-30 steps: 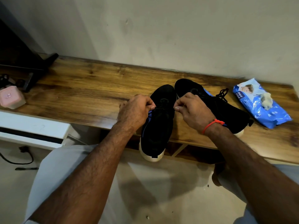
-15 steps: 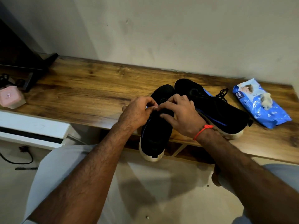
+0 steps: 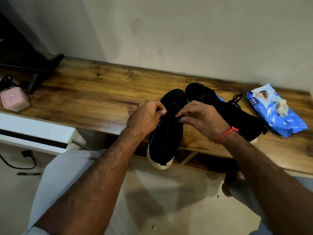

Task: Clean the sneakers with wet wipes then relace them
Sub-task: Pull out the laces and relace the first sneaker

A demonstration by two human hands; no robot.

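A blue wet wipes pack [image 3: 277, 112] lies on the wooden bench [image 3: 88, 99], well to the right of the right hand, flat on its back. White letters on its near end read "mee mee"; the rest of its print is too small to read. A crumpled pale wipe [image 3: 281, 108] sticks out of its top.

Directly beneath both hands sits a black sneaker [image 3: 165, 141], toe pointing away toward the wall, its cream heel hanging over the bench's front edge. A second black sneaker [image 3: 237, 114] lies just behind the right hand, angled to the right, partly hidden by that hand and wrist; a loose black lace [image 3: 235, 100] curls at its far side.

The left hand [image 3: 145, 116] has its fingers curled, thumb and forefinger pinched together at the near sneaker's left edge. The right hand [image 3: 201, 117], wearing a red thread [image 3: 227, 133] at the wrist, has its fingertips pinched close at the shoe's middle. A thin dark lace appears to run between the two pinches, though black on black makes it hard to be sure. The hands sit close together without touching, both forearms reaching in from below.

Far to the left of the left hand stands a small pink box [image 3: 14, 100], its front mark unreadable, with dark objects behind it cut off by the frame.
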